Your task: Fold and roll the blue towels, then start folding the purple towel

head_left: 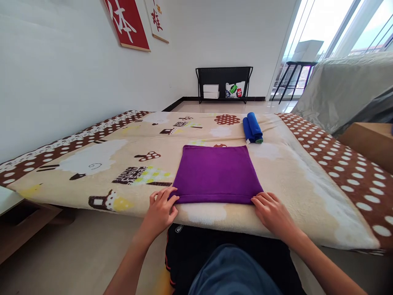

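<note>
A purple cloth lies flat on the bed, roughly square, with a narrow strip along its near edge folded over. My left hand pinches the near left corner between thumb and fingers. At the near right corner, my right hand grips the cloth the same way, fingertips on the folded strip. Both hands rest at the bed's front edge. Beyond the cloth, to the right, blue rolled-up cloths lie side by side, apart from it.
A cream blanket with sheep and mushroom pictures and brown dotted borders covers the bed. A black rack stands by the far wall. To the right are a cardboard box and a plastic-covered bulk. My knees are against the bed's front.
</note>
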Action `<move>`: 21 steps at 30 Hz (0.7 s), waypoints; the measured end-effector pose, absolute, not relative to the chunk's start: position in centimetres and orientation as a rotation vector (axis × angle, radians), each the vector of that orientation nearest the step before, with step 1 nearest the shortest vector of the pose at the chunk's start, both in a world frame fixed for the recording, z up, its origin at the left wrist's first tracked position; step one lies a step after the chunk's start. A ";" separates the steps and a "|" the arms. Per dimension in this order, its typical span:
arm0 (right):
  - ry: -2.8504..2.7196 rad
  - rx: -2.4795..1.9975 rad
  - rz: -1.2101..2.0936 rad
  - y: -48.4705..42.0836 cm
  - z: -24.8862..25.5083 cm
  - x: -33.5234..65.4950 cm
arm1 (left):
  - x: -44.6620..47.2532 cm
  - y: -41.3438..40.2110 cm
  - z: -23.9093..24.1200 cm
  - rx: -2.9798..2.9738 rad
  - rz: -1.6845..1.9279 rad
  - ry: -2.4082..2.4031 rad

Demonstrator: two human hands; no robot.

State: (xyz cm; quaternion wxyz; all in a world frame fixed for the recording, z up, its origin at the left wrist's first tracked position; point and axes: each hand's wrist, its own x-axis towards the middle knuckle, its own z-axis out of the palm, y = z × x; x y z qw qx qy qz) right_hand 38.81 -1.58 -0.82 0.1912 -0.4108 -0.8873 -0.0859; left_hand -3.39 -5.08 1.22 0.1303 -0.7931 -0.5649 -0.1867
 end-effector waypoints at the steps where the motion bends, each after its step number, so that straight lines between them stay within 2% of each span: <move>1: -2.505 -1.154 -0.244 -1.4 -0.6 39.0 | -3.2 -4.8 1.2 -2.282 -0.566 -1.670; 6: -2.407 -1.150 -0.191 -0.7 -1.4 41.4 | -4.5 -4.0 -0.1 -2.296 -0.962 -1.914; 9: -2.329 -1.136 -0.048 0.1 -2.0 42.3 | -6.1 -4.1 -0.6 -2.333 -1.182 -2.013; 16: -2.278 -1.165 0.472 1.5 -1.3 43.7 | -7.9 -4.2 0.3 -2.465 -1.006 -1.990; 21: -2.301 -1.155 0.572 1.8 -0.1 44.7 | -8.3 -3.9 1.3 -2.560 -0.918 -1.955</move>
